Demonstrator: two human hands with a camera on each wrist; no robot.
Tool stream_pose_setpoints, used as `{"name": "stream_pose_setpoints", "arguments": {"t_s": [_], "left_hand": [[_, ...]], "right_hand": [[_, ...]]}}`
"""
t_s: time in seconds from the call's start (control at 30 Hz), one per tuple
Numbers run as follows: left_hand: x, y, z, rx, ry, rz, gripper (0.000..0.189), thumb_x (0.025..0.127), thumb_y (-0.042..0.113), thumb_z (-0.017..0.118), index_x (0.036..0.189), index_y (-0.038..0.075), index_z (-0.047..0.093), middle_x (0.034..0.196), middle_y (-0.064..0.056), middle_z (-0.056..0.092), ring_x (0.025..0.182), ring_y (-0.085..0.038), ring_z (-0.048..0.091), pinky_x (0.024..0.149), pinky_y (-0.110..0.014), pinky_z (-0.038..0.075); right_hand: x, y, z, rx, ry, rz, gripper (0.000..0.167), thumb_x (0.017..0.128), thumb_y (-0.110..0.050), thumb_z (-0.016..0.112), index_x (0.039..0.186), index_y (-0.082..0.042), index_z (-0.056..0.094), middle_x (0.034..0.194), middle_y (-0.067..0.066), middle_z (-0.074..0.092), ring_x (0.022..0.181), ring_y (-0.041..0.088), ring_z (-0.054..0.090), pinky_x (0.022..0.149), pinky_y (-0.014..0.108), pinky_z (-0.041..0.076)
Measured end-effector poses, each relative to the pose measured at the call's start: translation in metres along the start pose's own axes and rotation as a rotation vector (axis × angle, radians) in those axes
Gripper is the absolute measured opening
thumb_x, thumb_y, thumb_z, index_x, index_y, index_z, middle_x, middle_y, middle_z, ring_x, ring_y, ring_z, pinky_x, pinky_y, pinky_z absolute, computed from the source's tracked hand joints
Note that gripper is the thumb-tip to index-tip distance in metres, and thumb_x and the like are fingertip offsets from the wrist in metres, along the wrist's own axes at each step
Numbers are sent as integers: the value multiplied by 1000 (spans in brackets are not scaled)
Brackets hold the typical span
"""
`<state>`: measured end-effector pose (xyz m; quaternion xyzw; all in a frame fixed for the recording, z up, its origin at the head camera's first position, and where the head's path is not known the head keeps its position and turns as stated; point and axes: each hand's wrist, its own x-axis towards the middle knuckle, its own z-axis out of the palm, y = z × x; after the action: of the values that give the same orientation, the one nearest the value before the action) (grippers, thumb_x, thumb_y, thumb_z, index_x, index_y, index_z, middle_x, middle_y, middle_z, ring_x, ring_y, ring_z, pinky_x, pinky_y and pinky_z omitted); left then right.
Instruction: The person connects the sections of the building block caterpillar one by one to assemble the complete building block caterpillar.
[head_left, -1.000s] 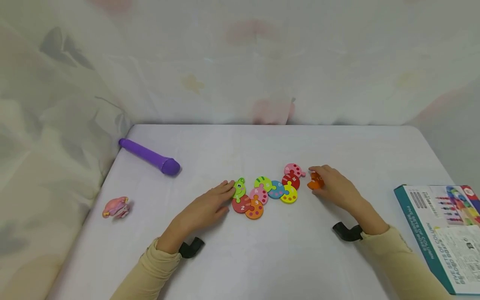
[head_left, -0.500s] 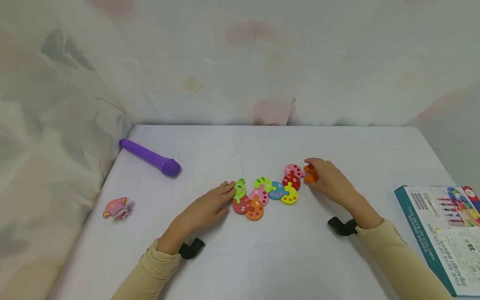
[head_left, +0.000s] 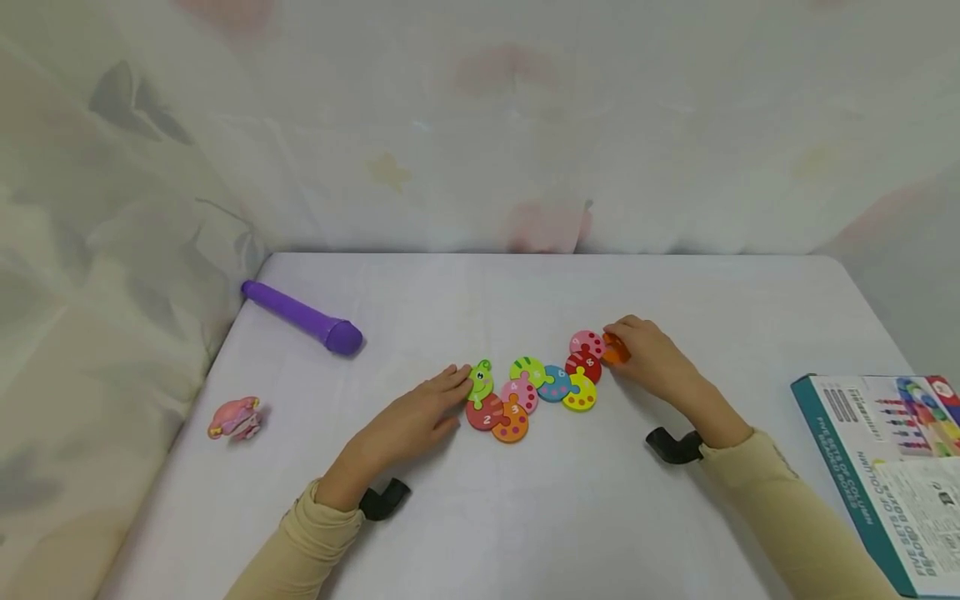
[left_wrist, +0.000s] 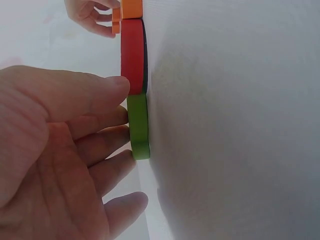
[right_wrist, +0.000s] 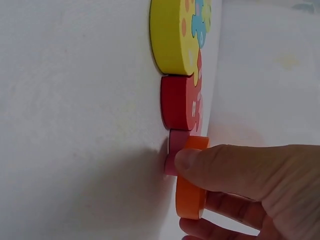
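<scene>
A chain of joined caterpillar puzzle pieces lies on the white table, from the green head piece (head_left: 481, 380) through the red number 2 piece (head_left: 484, 412) to the pink end piece (head_left: 585, 342). My left hand (head_left: 411, 419) rests at the chain's left end; its straight fingertips touch the green piece's edge, and its thumb lies by the red piece (left_wrist: 132, 56) in the left wrist view. At the other end, my right hand (head_left: 654, 358) pinches an orange puzzle piece (right_wrist: 190, 195) between thumb and fingers. That piece sits slightly raised over the pink piece's knob (right_wrist: 172, 160).
A purple toy microphone (head_left: 300, 317) lies at the back left of the table. Nearer on that side is a small pink toy figure (head_left: 235, 418). A boxed bead set (head_left: 885, 483) occupies the right edge. Floral cloth hangs behind the table.
My right hand has moved left with the orange puzzle piece, bringing it from apart to the pink end piece. The left hand has stayed at the green head piece.
</scene>
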<state>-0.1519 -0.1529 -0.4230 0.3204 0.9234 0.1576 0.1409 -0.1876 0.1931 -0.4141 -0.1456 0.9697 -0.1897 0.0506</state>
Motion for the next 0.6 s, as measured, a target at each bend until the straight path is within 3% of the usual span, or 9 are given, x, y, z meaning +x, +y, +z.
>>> {"name": "stream_pose_setpoints", "arguments": {"t_s": [0.6], "left_hand": [[-2, -3, 3, -7, 2, -6, 58, 89, 17, 62, 141, 9, 37, 150, -4, 26, 138, -20, 21, 109, -39, 24]], "right_hand": [[4, -1, 11, -8, -65, 36, 52, 79, -9, 72, 124, 7, 52, 116, 22, 53, 106, 36, 50, 92, 49, 45]]}}
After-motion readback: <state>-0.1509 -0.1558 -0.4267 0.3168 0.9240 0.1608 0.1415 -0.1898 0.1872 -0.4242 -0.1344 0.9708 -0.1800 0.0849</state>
